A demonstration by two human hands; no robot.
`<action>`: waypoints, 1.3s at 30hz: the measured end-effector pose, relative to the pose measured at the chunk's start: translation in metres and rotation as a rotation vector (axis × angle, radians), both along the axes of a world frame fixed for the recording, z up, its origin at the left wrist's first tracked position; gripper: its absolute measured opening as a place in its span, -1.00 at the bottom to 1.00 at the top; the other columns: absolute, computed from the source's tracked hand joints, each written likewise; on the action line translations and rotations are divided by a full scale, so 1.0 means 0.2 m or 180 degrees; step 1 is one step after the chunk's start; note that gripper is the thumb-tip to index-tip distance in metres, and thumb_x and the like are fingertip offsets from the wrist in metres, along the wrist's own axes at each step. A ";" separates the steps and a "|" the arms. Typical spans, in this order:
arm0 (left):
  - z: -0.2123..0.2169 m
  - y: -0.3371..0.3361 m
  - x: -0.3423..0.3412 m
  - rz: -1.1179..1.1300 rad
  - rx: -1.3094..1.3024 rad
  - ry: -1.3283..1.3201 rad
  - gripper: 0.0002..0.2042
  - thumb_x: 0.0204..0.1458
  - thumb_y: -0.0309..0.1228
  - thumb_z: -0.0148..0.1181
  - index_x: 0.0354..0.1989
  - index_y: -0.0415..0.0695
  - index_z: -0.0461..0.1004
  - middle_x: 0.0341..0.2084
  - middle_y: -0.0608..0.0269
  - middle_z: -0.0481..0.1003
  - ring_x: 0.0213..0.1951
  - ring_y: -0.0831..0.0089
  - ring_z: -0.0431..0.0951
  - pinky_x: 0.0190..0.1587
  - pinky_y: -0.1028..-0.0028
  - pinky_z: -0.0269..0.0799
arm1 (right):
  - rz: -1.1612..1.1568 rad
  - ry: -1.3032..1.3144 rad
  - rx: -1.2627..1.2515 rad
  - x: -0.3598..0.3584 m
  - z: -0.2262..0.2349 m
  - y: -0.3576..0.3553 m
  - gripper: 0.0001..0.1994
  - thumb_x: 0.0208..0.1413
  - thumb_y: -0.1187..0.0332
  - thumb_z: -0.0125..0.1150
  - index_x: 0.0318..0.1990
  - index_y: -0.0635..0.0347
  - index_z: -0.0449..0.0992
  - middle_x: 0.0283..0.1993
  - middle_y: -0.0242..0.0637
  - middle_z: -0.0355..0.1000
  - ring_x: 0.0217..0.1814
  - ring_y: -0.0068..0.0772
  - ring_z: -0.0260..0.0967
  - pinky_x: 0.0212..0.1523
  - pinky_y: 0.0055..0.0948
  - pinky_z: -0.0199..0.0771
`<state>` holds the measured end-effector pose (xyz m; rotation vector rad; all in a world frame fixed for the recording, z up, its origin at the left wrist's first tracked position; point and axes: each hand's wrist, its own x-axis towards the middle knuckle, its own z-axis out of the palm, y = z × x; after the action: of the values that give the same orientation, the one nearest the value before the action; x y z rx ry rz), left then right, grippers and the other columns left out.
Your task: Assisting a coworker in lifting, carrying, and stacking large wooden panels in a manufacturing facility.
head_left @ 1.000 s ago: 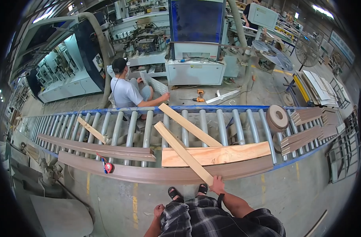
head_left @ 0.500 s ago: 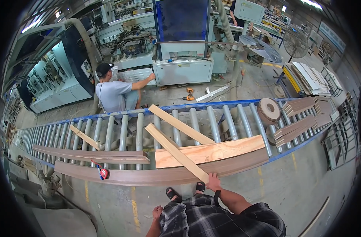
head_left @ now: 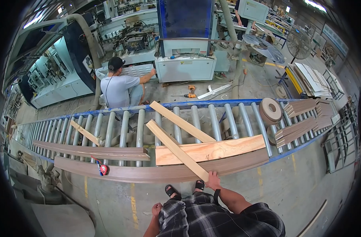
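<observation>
In the head view, the right hand (head_left: 213,181) rests its fingers on the near end of a pale wooden slat (head_left: 176,149) lying aslant across the roller conveyor (head_left: 212,118). The left hand (head_left: 157,209) hangs loosely curled, holding nothing, beside the checked shirt (head_left: 212,217).

Bare pale wood, matt and planed smooth, is seen in the slat (head_left: 176,149) touched by the right hand (head_left: 213,181). A knotty, rougher grain is shown by the plank (head_left: 212,150). A smooth brown laminate finish is borne by the long panel (head_left: 157,172). The rollers (head_left: 123,130) are of dull grey metal. The floor (head_left: 291,185) is of matt concrete.
</observation>
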<state>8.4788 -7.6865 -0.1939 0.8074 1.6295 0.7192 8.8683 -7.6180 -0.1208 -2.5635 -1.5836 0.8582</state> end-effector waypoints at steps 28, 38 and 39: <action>-0.07 -0.04 -0.02 0.0038 -0.0189 0.0240 -0.69 -0.17 -0.30 0.03 -0.31 -0.29 0.40 -0.58 0.20 0.46 -0.50 0.55 0.44 -0.41 0.61 0.33 | -0.0044 -0.0041 -0.0246 -0.02 -0.01 0.01 -0.31 -0.56 0.30 0.39 -0.17 0.14 0.09 -0.14 -0.12 0.06 -0.08 -0.05 0.17 -0.22 -0.18 0.33; -0.12 -0.06 -0.04 0.0113 -0.0082 0.0094 -0.69 -0.18 -0.31 0.04 -0.32 -0.30 0.40 -0.59 0.20 0.46 -0.51 0.54 0.44 -0.42 0.60 0.33 | 0.0016 -0.0001 -0.0176 -0.02 0.00 0.01 -0.30 -0.55 0.30 0.39 -0.16 0.14 0.09 -0.13 -0.12 0.06 -0.06 -0.05 0.16 -0.22 -0.19 0.33; -0.12 -0.05 -0.04 0.0044 -0.0062 0.0201 -0.69 -0.18 -0.31 0.03 -0.32 -0.30 0.40 -0.59 0.20 0.46 -0.51 0.54 0.44 -0.42 0.60 0.33 | 0.0004 0.0013 -0.0170 -0.02 0.00 0.01 -0.30 -0.55 0.30 0.39 -0.16 0.14 0.09 -0.13 -0.12 0.06 -0.06 -0.05 0.16 -0.22 -0.19 0.33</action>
<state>8.4699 -7.6962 -0.2178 0.8126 1.6978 0.6925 8.8648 -7.6159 -0.1214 -2.5950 -1.5828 0.9177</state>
